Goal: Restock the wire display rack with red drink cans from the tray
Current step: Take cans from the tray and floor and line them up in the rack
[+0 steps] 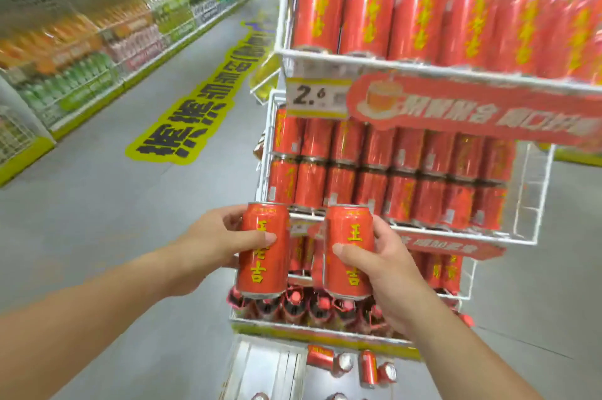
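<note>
My left hand (215,246) grips one red drink can (263,266) upright, and my right hand (387,264) grips a second red can (348,256) beside it. Both cans hover in front of the white wire display rack (534,204), level with its lower shelves. The rack's upper shelf (456,5) and middle shelf (391,171) are packed with red cans; the middle shelf has free room at its right end. The tray (270,367) lies on the floor below, with a few loose red cans (325,359) lying on their sides.
A price tag reading 2.6 (317,96) and a red banner (472,106) hang on the upper shelf's front edge. The grey aisle floor has a yellow floor sticker (195,113). Stocked drink shelves (71,57) run along the left.
</note>
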`<state>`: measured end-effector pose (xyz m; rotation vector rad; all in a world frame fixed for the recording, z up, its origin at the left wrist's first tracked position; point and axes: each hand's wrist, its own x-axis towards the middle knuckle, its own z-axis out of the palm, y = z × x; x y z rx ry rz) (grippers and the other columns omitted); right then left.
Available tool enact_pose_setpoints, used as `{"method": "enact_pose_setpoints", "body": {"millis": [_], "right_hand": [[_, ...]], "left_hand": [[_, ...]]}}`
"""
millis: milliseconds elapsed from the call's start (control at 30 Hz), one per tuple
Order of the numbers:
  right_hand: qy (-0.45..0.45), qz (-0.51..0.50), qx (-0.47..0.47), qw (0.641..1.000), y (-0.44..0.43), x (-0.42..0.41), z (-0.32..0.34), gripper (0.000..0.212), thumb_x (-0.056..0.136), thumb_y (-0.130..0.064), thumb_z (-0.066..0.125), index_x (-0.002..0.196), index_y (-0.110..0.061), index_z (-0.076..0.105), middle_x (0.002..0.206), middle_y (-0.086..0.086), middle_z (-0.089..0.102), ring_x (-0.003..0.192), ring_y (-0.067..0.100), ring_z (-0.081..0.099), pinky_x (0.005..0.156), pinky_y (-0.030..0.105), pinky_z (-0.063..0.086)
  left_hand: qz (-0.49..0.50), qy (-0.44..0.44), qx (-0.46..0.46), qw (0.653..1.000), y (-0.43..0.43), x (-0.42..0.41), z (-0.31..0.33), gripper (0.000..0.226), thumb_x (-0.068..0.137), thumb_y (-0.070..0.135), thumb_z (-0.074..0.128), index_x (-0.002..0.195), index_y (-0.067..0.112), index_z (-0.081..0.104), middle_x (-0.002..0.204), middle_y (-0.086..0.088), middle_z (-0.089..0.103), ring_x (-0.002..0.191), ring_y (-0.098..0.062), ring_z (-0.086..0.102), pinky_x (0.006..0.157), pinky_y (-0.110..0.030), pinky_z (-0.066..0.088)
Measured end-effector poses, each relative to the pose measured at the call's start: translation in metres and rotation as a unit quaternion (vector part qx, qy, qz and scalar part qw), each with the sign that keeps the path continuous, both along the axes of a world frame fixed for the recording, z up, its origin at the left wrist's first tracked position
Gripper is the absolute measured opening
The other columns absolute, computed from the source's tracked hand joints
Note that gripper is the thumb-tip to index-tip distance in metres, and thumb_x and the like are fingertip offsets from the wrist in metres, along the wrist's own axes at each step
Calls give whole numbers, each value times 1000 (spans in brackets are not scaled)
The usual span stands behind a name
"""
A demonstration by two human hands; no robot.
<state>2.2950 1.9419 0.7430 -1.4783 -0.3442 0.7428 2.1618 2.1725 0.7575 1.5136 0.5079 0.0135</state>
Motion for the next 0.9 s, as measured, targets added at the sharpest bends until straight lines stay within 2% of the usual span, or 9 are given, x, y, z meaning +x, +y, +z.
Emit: {"method": "enact_pose_setpoints", "body": {"millis": [167, 300, 400, 500, 567, 667, 767, 833, 900], "right_hand": [[-59, -48, 39, 996, -16, 7, 122, 53, 64, -22, 85, 114, -29, 66, 104, 8, 77, 90, 27, 75, 69, 42, 61], [-107, -79, 59, 989, -22, 25, 193, 60, 57, -34, 91, 113, -34, 68, 108, 8, 76, 98, 29, 74, 77, 48, 61], [-138, -113, 72, 981, -26, 47, 235, 58, 58, -34, 88, 112, -34, 68, 106, 7, 77, 96, 29, 74, 81, 51, 61], [-154, -119, 86, 977, -31, 76, 266, 55, 61, -28, 86, 113, -30, 68, 104, 5, 78, 93, 25, 75, 75, 41, 62], [-162, -129, 88, 974, -33, 100, 281, 53, 62, -22, 84, 112, -25, 68, 100, 6, 79, 89, 24, 76, 71, 37, 61], [-162, -129, 81, 975, -31, 150, 298, 55, 62, -22, 82, 115, -22, 67, 96, 6, 79, 88, 26, 76, 80, 46, 62], [-174, -131, 70, 973, -22, 201, 305, 71, 57, -28, 84, 124, -18, 63, 99, 6, 79, 90, 27, 76, 88, 53, 59], [-180, -135, 65, 972, -14, 230, 305, 84, 51, -32, 87, 129, -19, 59, 102, 3, 78, 91, 23, 75, 89, 50, 59], [-185, -126, 64, 973, -4, 252, 306, 81, 49, -32, 88, 125, -23, 62, 97, -1, 79, 86, 20, 76, 83, 44, 61]], "left_hand": [[-39, -74, 37, 996, -11, 26, 147, 37, 65, 26, 84, 101, 29, 78, 98, -2, 79, 85, -15, 75, 65, -32, 61], [-66, -137, 67, 986, -17, 53, 231, 46, 62, 31, 87, 106, 24, 77, 103, -9, 78, 89, -22, 75, 71, -40, 62], [-69, -161, 101, 979, -27, 81, 278, 56, 53, 39, 88, 105, 20, 77, 100, -12, 77, 83, -23, 73, 71, -45, 60], [-70, -168, 117, 976, -37, 117, 308, 48, 60, 32, 89, 104, 17, 76, 99, -15, 77, 79, -19, 72, 62, -38, 60], [-73, -172, 121, 975, -44, 143, 321, 40, 65, 31, 90, 101, 22, 76, 95, -10, 77, 78, -16, 73, 63, -37, 60], [-40, -179, 131, 974, -49, 188, 336, 52, 52, 41, 93, 100, 33, 74, 91, 3, 79, 80, -12, 75, 64, -38, 62], [26, -174, 124, 977, -45, 232, 343, 74, 47, 35, 96, 112, 26, 62, 98, -3, 77, 82, -17, 77, 58, -34, 60], [50, -158, 139, 976, -39, 256, 346, 71, 52, 30, 98, 112, 21, 62, 104, -5, 75, 84, -18, 77, 61, -34, 62], [60, -152, 151, 975, -33, 274, 348, 59, 58, 24, 97, 109, 18, 68, 99, -5, 79, 81, -17, 78, 60, -30, 60]]}}
